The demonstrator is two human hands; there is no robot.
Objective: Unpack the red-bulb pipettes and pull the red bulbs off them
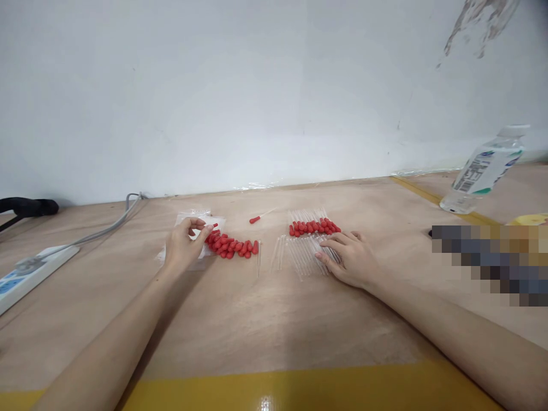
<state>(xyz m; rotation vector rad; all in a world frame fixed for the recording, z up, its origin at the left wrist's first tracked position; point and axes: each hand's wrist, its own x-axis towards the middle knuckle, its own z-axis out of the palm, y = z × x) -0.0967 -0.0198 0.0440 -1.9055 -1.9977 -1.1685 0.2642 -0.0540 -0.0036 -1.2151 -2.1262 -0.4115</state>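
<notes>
My left hand (186, 242) is at the left end of a pile of red rubber dropper bulbs (229, 246), thumb and fingers closed on one red bulb (215, 225) that shows at the thumb tip. My right hand (353, 257) rests over a row of clear glass dropper tubes (302, 257), its fingers apart and touching the right end of the row. Just beyond these tubes lies a group of assembled droppers (314, 227), red bulbs toward me. One single dropper (255, 219) lies apart, between the two groups. A lone glass tube (259, 260) sits beside the bulb pile.
Clear plastic bags (192, 216) lie under and behind my left hand. At far left are a white power strip (38, 271), a grey cable (103, 231) and a black object (29, 206). A water bottle (486, 171) stands at the right, near yellow tape (423, 197).
</notes>
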